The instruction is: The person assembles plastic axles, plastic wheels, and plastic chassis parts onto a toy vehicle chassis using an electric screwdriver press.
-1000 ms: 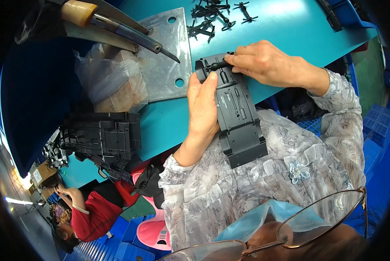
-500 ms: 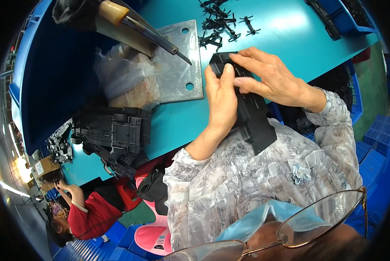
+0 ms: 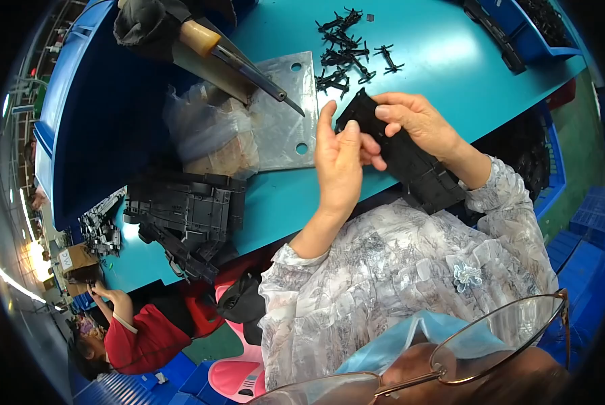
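A long black plastic chassis part [image 3: 420,172] is tilted in front of me, over the bench's near edge. My right hand [image 3: 427,128] grips its upper right edge between thumb and fingers. At its left edge is my left hand [image 3: 341,165], thumb and index finger stretched apart and the other fingers loosely bent; whether it touches the part is hard to tell. Beyond my hands lie several small black axle-like parts [image 3: 343,50] in a pile, with a single one [image 3: 388,59] beside them.
A wooden-handled soldering iron [image 3: 248,67] points over a grey metal plate [image 3: 282,145] at left. Plastic-wrapped bricks [image 3: 215,138] sit on the plate. More black chassis parts [image 3: 188,209] are stacked nearer left. A blue bin [image 3: 549,40] stands far right. A person in red [image 3: 144,337] works at lower left.
The chassis part has been turned over to show another face, its near end swinging right. My left hand's fingers have spread away from it. The whole view has shifted slightly.
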`<state>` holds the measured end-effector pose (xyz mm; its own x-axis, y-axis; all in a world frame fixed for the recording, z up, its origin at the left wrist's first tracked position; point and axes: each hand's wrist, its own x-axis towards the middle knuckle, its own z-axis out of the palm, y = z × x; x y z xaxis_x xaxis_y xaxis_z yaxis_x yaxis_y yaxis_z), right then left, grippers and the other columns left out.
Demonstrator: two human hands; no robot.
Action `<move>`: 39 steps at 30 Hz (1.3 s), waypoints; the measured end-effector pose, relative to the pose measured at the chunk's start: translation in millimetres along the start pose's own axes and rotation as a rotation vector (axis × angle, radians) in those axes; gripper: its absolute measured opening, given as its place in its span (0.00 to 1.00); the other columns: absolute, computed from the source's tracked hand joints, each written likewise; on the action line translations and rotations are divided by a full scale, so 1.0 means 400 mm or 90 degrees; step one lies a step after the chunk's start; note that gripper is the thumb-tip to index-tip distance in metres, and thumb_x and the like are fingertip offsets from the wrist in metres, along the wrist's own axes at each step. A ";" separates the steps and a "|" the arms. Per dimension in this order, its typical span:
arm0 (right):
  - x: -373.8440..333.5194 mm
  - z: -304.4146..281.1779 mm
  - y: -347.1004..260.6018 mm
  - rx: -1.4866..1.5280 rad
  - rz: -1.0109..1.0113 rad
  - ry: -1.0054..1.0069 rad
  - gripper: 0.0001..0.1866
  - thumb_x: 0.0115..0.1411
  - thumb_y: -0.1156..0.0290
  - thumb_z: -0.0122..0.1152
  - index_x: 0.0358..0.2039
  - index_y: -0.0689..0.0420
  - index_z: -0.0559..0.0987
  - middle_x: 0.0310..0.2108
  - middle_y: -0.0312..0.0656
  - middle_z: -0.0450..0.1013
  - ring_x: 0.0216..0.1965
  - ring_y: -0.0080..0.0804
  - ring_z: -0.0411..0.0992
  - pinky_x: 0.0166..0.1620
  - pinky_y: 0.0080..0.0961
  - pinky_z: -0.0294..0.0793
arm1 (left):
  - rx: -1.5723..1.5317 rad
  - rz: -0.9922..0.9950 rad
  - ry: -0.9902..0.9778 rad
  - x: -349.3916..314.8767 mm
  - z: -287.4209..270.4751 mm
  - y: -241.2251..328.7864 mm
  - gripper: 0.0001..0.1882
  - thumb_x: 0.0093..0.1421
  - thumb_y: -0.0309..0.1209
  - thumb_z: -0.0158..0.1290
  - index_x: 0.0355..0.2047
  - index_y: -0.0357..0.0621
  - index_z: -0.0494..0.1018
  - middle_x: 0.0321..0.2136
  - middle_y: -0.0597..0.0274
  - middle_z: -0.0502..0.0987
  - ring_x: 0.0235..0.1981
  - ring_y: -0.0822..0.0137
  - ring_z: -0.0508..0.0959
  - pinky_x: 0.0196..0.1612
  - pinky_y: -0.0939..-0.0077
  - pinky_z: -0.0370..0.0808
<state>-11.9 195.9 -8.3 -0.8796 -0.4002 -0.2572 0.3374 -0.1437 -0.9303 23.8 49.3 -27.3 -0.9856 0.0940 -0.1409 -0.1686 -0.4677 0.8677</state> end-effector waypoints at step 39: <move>0.097 0.061 -0.011 0.154 0.077 -0.113 0.09 0.47 0.71 0.53 0.28 0.62 0.72 0.19 0.26 0.65 0.16 0.06 0.58 0.21 0.05 0.59 | -0.217 -0.076 0.089 -0.052 -0.103 0.105 0.13 0.52 0.28 0.51 0.36 0.36 0.67 0.29 0.58 0.74 0.25 0.70 0.76 0.29 0.76 0.75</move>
<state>-39.2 158.8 -7.8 -0.7632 -0.5763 -0.2921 0.5243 -0.2882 -0.8013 36.7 -8.6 -7.7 -0.9472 0.0557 -0.3158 -0.2550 -0.7278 0.6367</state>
